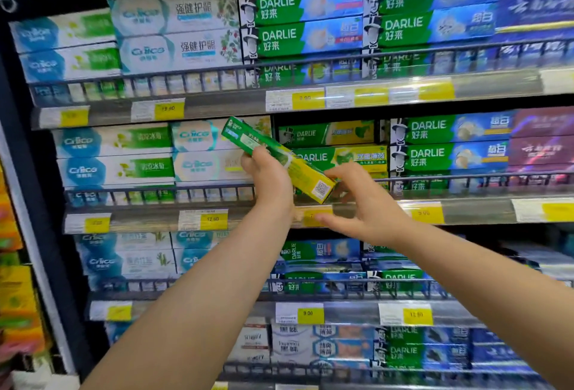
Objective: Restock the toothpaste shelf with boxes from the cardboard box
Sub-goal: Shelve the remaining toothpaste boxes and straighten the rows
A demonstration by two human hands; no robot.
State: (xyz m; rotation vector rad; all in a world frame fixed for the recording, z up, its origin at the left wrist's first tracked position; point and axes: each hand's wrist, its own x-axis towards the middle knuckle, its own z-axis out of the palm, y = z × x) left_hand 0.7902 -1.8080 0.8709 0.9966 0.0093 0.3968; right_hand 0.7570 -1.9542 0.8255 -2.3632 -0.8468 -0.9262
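Nearby, stacked Darlie boxes [340, 158] behind rail [466, 179]

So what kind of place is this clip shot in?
Most likely a supermarket or drugstore aisle: tiered shelves packed with toothpaste boxes, yellow price tags along the shelf edges, and a person's left hand holding a green-and-yellow box up to the shelf.

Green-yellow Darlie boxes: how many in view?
3. One box tilted in the left hand; two stacked on the middle shelf: upper box, lower box. More may be hidden behind the rail or hands.
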